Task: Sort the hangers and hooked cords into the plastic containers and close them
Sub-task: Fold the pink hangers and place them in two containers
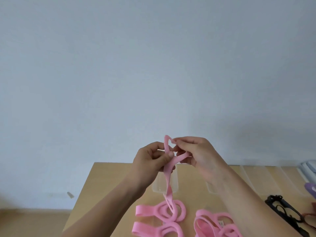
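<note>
Pink strap [166, 175] pinched by left hand [150, 159] and right hand [196, 154], clear container [174, 183] partly hidden behind

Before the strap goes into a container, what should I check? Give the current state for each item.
1. Grip: left hand and right hand both pinch the pink strap, held up above the table. Ok.
2. Strap bundled: there is one small loop between the hands and the rest hangs loose. Not ok.
3. Lower end free: it hangs down to the pink loops on the table. Tangled or not: cannot tell.
4. Target ready: a clear container sits below the hands. Lid on or off: cannot tell.
5. Mixing risk: the black hangers lie at the right, apart from the pink items. Ok.
</note>
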The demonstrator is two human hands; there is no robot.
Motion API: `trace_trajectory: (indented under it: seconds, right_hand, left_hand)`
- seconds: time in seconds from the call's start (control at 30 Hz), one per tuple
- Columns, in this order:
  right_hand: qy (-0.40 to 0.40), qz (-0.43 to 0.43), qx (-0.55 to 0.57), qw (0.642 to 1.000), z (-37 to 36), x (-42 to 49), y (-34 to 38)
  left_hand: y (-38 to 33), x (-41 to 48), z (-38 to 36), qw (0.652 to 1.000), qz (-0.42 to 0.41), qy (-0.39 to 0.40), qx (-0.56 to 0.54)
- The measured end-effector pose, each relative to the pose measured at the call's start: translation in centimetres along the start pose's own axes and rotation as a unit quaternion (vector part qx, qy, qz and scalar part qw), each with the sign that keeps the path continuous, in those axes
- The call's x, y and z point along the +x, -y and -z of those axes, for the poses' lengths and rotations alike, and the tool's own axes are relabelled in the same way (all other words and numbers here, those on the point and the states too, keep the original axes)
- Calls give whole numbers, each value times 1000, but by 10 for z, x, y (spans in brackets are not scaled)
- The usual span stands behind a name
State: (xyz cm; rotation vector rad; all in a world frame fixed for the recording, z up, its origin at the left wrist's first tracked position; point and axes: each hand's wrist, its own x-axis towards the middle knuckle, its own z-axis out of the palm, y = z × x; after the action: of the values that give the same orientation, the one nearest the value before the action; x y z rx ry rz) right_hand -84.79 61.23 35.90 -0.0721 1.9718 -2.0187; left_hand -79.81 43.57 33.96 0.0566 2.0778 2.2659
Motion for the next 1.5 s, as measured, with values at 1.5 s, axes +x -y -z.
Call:
trace_trajectory:
  seconds: [1.5]
  right_hand:
    - [-102, 432, -437, 783, -28, -83, 22]
  left_hand:
    - [-25, -51, 3, 995, -93, 22, 42]
